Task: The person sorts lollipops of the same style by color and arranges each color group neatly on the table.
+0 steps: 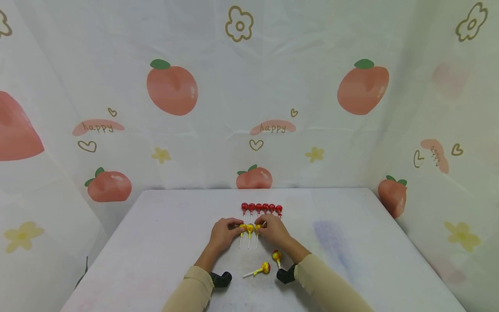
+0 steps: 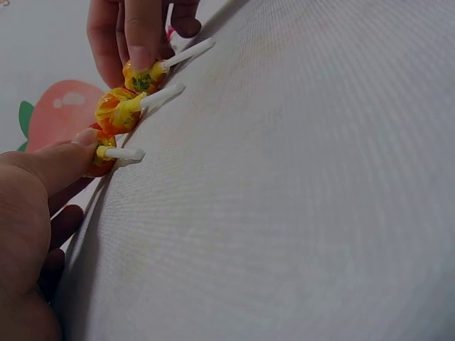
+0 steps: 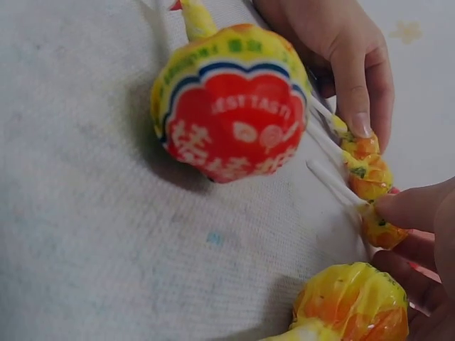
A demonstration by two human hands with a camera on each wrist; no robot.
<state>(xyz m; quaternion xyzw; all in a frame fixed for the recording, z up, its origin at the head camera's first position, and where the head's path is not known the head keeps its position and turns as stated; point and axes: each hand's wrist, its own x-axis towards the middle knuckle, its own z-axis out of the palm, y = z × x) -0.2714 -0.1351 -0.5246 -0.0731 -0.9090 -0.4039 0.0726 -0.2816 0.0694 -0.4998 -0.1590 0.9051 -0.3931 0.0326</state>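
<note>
Three yellow-wrapped lollipops lie side by side in a short row, white sticks pointing toward the person. My left hand (image 1: 223,236) pinches the head of the left lollipop (image 2: 106,158) between thumb and fingers. At the other end, the right lollipop (image 3: 382,229) is pinched at its head by my right hand (image 1: 275,231). Between the two hands sits the middle lollipop (image 1: 250,228), its head close against its neighbours in the left wrist view. Just behind this row is a line of several red lollipops (image 1: 258,207), some of their sticks partly hidden by the right hand.
Nearer the person, one loose yellow lollipop (image 1: 266,267) lies sideways, and another yellow lollipop (image 1: 277,255) rests beside the right wrist. Black wrist cameras (image 1: 221,279) sit low over the white table (image 1: 156,242). A printed curtain (image 1: 218,147) hangs behind and at both sides.
</note>
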